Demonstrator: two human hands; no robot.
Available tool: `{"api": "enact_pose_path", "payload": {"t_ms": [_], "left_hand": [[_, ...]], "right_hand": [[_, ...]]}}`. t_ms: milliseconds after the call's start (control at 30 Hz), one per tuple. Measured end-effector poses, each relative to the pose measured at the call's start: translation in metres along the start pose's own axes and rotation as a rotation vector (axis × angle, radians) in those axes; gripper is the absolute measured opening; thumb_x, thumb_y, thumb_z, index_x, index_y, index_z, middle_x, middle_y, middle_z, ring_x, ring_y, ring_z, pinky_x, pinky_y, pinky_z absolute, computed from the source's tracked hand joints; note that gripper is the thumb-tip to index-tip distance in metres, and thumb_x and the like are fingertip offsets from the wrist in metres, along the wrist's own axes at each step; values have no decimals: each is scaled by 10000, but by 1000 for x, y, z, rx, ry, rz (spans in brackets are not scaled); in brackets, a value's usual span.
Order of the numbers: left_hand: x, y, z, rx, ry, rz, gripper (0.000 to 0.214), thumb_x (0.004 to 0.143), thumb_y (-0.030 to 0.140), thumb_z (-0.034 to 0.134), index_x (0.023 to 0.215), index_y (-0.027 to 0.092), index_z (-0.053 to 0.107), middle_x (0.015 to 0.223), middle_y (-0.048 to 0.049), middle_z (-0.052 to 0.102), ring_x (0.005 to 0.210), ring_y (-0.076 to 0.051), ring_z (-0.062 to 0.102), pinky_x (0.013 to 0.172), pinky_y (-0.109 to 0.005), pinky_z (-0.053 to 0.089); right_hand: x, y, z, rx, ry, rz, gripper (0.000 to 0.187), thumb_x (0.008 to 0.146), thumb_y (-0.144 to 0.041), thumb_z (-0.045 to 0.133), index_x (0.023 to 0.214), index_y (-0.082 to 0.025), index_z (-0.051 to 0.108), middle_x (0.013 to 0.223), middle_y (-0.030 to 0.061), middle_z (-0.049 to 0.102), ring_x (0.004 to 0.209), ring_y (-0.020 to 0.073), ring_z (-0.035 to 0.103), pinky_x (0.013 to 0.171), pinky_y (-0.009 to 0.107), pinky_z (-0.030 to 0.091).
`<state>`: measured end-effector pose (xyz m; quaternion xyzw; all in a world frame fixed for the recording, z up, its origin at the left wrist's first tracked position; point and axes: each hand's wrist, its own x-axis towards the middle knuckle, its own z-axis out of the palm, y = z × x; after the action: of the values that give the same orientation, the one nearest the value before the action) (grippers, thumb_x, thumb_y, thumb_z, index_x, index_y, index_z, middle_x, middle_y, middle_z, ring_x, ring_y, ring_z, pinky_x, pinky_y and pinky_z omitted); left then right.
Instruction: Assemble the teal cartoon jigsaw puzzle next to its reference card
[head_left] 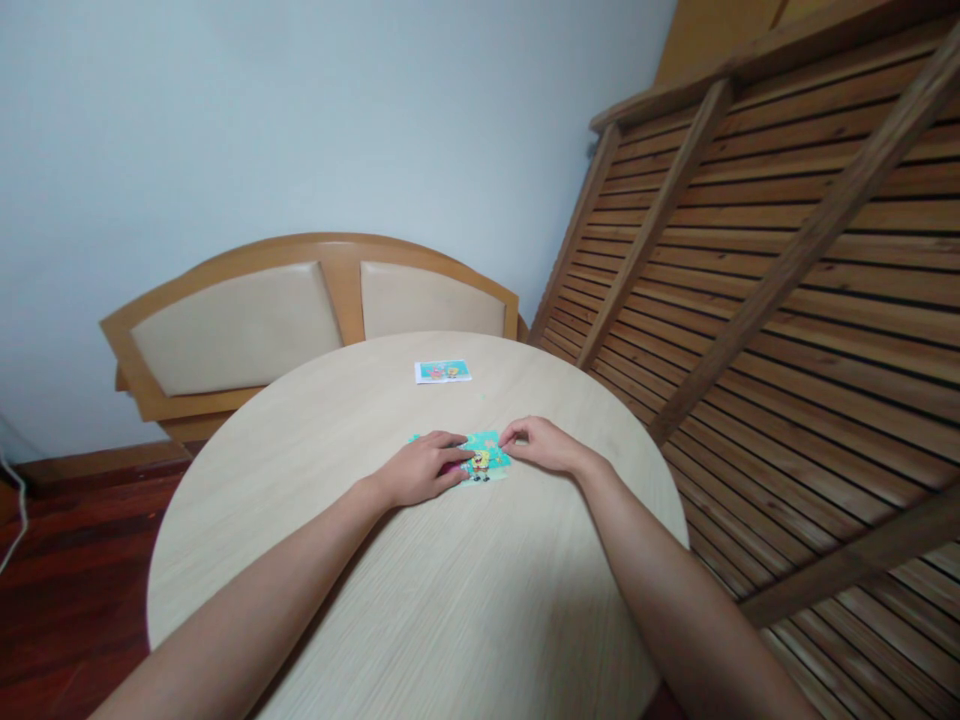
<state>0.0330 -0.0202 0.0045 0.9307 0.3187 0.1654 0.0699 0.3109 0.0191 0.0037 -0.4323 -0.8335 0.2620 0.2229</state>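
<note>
Left hand (422,470) lies flat on teal picture (491,460), right hand (541,445) at its edge, grip narrow, hold unclear

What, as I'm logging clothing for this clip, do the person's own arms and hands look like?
The left hand and right hand are gloveless, with no ring, watch or bracelet visible. Both forearms are bare, with no sleeve in view and no markings that show.

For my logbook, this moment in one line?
left hand: on flat turquoise cartoon picture | right hand: fingers at picture's right side | beyond: blue rectangular cartoon card | below: round pale woodgrain table
</note>
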Motion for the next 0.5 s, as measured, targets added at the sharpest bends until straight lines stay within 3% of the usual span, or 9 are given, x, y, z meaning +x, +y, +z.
{"api": "enact_pose_path", "payload": {"t_ms": [167,367,500], "left_hand": [[0,-1,1,-18,9,7,407,1000,440,436,1304,245,625,1361,-112,565,1231,-252,541,1070,-404,431],[0,1,0,-26,12,7,401,998,436,444,1299,248,629,1360,-110,570,1231,-251,542,1072,-412,432],[-1,0,0,-23,10,5,413,1002,445,431,1313,250,621,1369,-113,564,1239,-257,539,1077,-417,429]], "right_hand": [[-2,-8,-3,-79,10,4,168,803,-261,642,883,-193,774,856,30,756,790,174,674,754,261,478],[-4,-16,-10,-101,10,-72,166,813,-298,651,876,-210,777,895,32,760,856,194,672,832,285,479],[-7,7,-21,-59,253,43,229,846,-309,596,932,-170,755,914,62,748,824,188,662,772,282,487]]}}
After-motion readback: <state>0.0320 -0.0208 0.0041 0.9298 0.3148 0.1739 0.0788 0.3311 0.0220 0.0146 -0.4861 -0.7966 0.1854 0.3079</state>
